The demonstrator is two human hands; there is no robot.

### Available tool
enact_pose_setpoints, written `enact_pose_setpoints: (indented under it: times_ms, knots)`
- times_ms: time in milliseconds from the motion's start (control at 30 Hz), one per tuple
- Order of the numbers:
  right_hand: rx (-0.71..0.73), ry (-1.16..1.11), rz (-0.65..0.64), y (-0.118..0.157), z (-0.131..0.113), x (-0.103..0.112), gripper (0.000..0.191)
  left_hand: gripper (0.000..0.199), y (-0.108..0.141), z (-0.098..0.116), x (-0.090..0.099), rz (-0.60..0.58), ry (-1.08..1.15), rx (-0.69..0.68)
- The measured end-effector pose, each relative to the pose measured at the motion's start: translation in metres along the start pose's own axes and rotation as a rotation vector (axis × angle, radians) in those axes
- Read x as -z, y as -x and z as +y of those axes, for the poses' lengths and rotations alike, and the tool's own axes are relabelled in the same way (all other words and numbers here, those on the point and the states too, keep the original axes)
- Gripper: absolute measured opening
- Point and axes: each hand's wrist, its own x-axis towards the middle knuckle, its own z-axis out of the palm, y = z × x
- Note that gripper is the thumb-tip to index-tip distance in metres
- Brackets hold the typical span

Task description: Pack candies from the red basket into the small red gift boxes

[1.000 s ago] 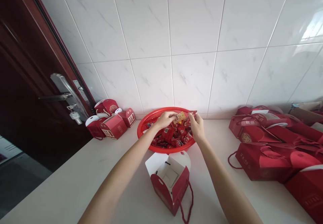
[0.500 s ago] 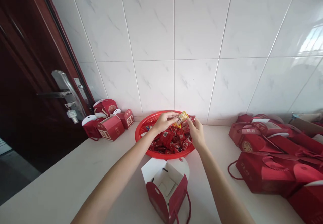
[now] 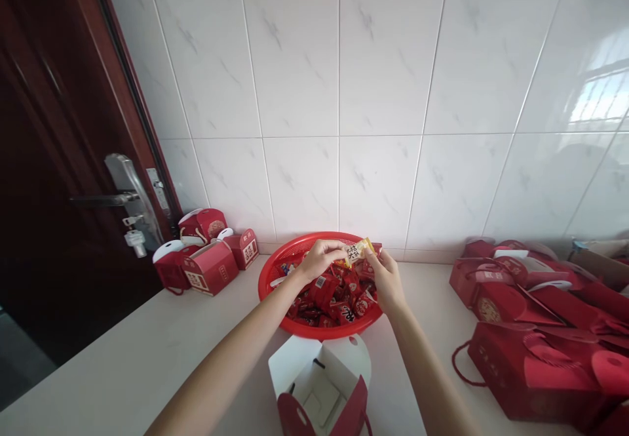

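Note:
Over the red plastic basket (image 3: pixel 268 305), my left hand (image 3: pixel 320 260) pinches one end of a small yellow-and-white candy packet (image 3: pixel 358 252) with dark lettering. My right hand (image 3: pixel 387 277) has its thumb and fingers closed at the packet's other end. A red wrapper (image 3: pixel 377 248) shows behind the right fingers; whether they hold it too, I cannot tell. Many red-wrapped candies (image 3: pixel 339 295) fill the basket beneath both hands. Between my forearms stands an open red gift box (image 3: pixel 297 416), white inside, its flaps spread; I see no candy on the visible part of its floor.
Several closed red gift boxes (image 3: pixel 216 267) stand at the left by a dark door (image 3: pixel 49 128) with a metal handle. More red boxes with cord handles (image 3: pixel 531 370) crowd the right side. A white tiled wall (image 3: pixel 299 62) rises behind the white tabletop (image 3: pixel 162 351).
The view has tilted upward, so everything sits lower in the picture. The yellow candy packet has turned to show more of its lettered face. Both hands stay at it above the basket.

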Motion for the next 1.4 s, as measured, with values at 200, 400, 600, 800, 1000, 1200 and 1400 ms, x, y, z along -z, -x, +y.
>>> enact_pose_setpoints:
  times_ms: [200, 400, 600, 800, 1000, 1200, 1400]
  knots:
    - [-0.034, -0.046, -0.006, 0.000, -0.002, 0.000, 0.046, 0.028, 0.001, 0.000, 0.000, 0.019, -0.019, -0.020]
    - [-0.036, -0.069, -0.020, 0.004, -0.007, -0.003, 0.043, 0.033, 0.000, 0.000, -0.003, -0.046, -0.076, -0.016]
    - [-0.044, -0.078, 0.043, 0.001, -0.003, -0.001, 0.044, 0.025, -0.002, -0.011, -0.002, -0.121, -0.259, 0.084]
    - [-0.057, -0.109, 0.107, -0.002, -0.001, 0.001, 0.039, 0.009, -0.001, -0.034, 0.004, -0.217, -0.593, 0.254]
    - [-0.069, -0.132, 0.127, -0.001, -0.003, 0.001, 0.032, 0.026, 0.001, -0.038, 0.010, -0.130, -0.860, 0.336]
    - [-0.062, -0.149, 0.140, -0.001, -0.003, 0.001, 0.034, 0.020, 0.000, -0.042, 0.014, -0.116, -0.958, 0.336]
    - [-0.061, -0.151, 0.179, -0.002, -0.002, 0.001, 0.030, 0.043, -0.002, -0.040, 0.011, -0.151, -0.949, 0.302]
